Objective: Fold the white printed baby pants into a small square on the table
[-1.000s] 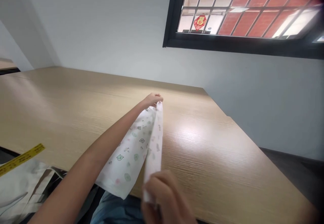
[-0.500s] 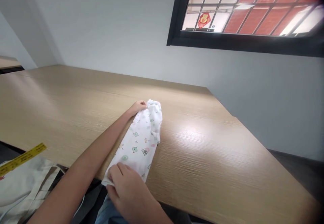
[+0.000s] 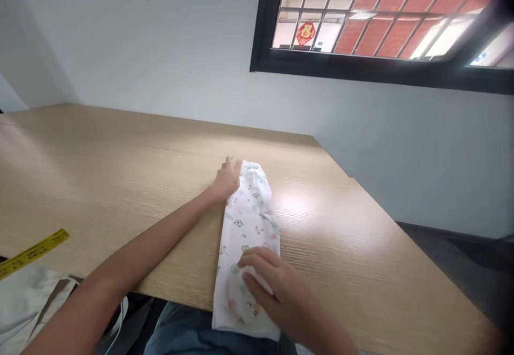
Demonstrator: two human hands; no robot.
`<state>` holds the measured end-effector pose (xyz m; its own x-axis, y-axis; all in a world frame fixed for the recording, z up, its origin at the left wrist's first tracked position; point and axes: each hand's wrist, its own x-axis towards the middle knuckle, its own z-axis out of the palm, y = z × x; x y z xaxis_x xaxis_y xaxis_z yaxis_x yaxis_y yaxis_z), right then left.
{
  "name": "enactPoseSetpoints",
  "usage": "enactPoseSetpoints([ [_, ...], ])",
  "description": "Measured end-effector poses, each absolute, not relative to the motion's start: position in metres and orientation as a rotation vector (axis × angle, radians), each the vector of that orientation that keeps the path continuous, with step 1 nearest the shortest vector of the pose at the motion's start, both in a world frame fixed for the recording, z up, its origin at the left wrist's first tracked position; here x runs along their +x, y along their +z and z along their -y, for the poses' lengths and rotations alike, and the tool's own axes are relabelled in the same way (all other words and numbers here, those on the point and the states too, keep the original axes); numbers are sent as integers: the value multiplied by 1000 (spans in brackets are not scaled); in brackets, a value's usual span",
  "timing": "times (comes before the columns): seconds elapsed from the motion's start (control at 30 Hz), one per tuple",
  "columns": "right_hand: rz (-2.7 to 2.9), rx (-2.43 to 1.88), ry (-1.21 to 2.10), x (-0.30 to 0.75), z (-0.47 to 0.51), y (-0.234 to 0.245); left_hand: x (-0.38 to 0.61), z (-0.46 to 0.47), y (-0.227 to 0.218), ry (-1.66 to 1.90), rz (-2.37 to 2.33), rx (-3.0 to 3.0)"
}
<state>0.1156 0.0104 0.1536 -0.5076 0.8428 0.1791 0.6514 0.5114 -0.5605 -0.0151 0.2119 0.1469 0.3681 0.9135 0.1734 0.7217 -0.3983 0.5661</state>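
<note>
A small white garment (image 3: pixel 248 226) printed with little coloured animals lies folded into a long strip on the wooden table (image 3: pixel 120 173), its near end hanging over the front edge. My left hand (image 3: pixel 227 178) rests at the strip's far end, fingers bent on the cloth's corner. My right hand (image 3: pixel 267 282) presses on the near part, fingers curled over a fold of the fabric.
A yellow measuring tape (image 3: pixel 32 250) lies at the table's front left edge, over a pale cloth bag (image 3: pixel 28 307) below it. A white wall and a barred window (image 3: pixel 377 23) stand behind the table. The table's right edge drops to a dark floor.
The garment, held up between both hands a second ago, has come down flat on the table as a folded strip. My right hand moved onto its near part.
</note>
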Motion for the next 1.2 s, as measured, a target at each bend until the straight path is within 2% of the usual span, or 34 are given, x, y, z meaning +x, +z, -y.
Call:
enactPoseSetpoints([
  [0.2, 2357, -1289, 282, 118, -46, 134, -34, -119, 146, 255, -837, 2483],
  [0.3, 2445, -1349, 172, 113, -43, 125, -38, -125, 134, 45, -718, 2567],
  [0.53, 2427, -1277, -90, 99, 10, 110, -13, -236, 118, 231, -1093, 2587],
  [0.73, 2392, -1049, -420, 110, 34, 90, -6, -247, 123, 340, -1149, 2601],
  [0.87, 2449, -954, -432, 126, 33, 93, -10, -206, 139, 311, -1117, 2664],
  [1.0, 2466, -1090, -430, 142, 30, 98, -28, -115, 148, 175, -948, 2758],
  [1.2, 2343, -1070, -314, 146, 26, 92, -65, -8, 111, 279, -920, 3044],
])
